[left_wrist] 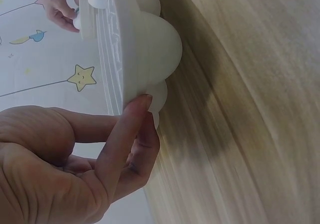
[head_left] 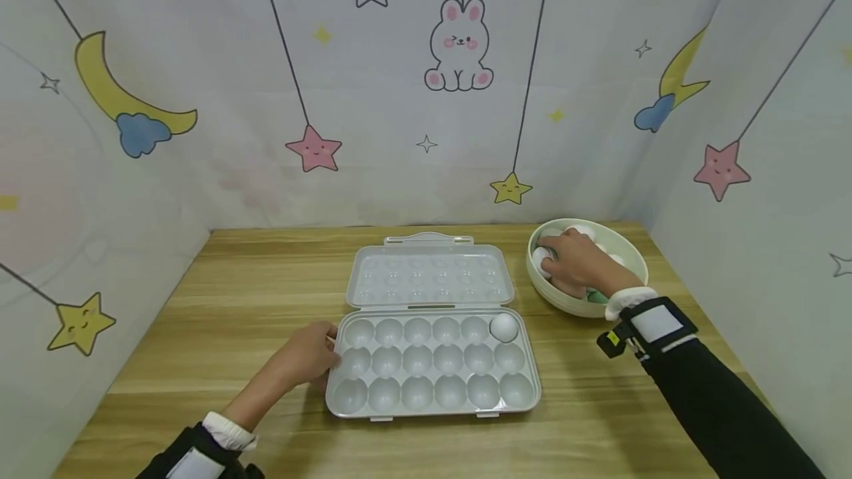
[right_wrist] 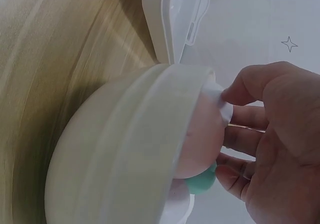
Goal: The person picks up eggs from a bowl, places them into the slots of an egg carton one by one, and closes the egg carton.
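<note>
A white plastic egg box (head_left: 418,362) lies with its lid folded back on the wooden table. One white egg (head_left: 504,327) sits in its back right cup. My left hand (head_left: 305,355) pinches the box's left rim; the left wrist view shows the thumb and fingers of that hand (left_wrist: 100,159) at the edge. Over a pale green bowl (head_left: 629,246) at the right, my right hand (head_left: 577,261) holds a white egg (head_left: 541,261) between thumb and fingers. In the right wrist view, a pink egg (right_wrist: 200,139) and a green egg (right_wrist: 202,180) lie below that hand (right_wrist: 270,134).
The egg box's lid (head_left: 430,276) lies behind the cups, left of the bowl. A patterned cloth (head_left: 399,94) hangs as a wall behind the table (head_left: 266,265) and along both sides. More eggs lie in the bowl, partly hidden by the right hand.
</note>
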{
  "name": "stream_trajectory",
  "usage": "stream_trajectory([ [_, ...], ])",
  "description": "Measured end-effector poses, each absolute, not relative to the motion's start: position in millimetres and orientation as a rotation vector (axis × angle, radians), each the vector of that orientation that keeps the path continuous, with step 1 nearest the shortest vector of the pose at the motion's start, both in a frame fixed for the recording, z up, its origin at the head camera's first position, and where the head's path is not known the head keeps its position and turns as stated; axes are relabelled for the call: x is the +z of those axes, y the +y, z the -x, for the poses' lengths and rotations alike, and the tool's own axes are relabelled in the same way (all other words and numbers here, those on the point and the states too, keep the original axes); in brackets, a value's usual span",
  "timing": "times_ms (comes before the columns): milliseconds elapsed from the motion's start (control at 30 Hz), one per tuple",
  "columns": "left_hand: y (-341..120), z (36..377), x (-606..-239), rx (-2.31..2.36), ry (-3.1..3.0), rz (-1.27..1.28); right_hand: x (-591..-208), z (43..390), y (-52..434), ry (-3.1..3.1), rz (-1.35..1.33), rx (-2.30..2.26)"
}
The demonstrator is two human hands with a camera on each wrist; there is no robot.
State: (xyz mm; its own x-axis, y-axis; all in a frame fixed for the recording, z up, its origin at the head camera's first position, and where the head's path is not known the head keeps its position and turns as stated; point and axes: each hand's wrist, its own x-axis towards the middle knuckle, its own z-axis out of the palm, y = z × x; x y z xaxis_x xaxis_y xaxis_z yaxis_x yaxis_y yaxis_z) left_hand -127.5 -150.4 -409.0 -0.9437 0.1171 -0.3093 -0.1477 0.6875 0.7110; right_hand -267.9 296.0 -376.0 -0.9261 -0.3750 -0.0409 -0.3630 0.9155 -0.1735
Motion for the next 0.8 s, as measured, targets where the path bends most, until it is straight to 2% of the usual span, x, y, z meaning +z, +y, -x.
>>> stream_trajectory([
  [800,-151.3,126.9,-409.9,1.14,2.578,0.016,-381.1,261.6,298.2,2.998,0.854,-0.471],
])
